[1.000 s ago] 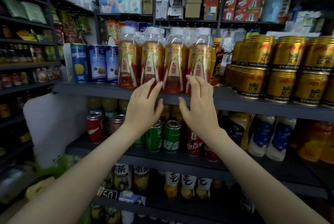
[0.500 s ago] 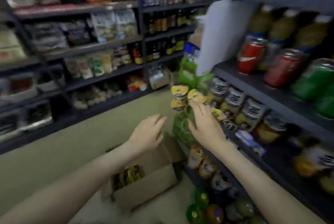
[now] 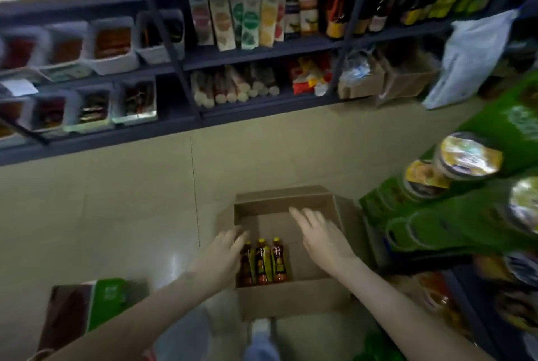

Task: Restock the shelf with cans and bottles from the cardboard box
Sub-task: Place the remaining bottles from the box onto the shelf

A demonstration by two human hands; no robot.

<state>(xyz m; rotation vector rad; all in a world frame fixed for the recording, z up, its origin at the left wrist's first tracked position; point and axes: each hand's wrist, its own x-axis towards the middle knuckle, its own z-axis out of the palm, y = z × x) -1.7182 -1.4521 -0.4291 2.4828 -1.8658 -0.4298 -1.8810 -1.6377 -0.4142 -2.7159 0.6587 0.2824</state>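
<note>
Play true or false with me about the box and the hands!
1. The cardboard box sits on the floor. True.
2. Six bottles are in the box. False: only three bottles show.
3. The right hand holds a bottle. False: it is open over the box and holds nothing.
4. The left hand is close to the bottles. True.
5. The box is full to the top. False: most of its bottom is bare.
</note>
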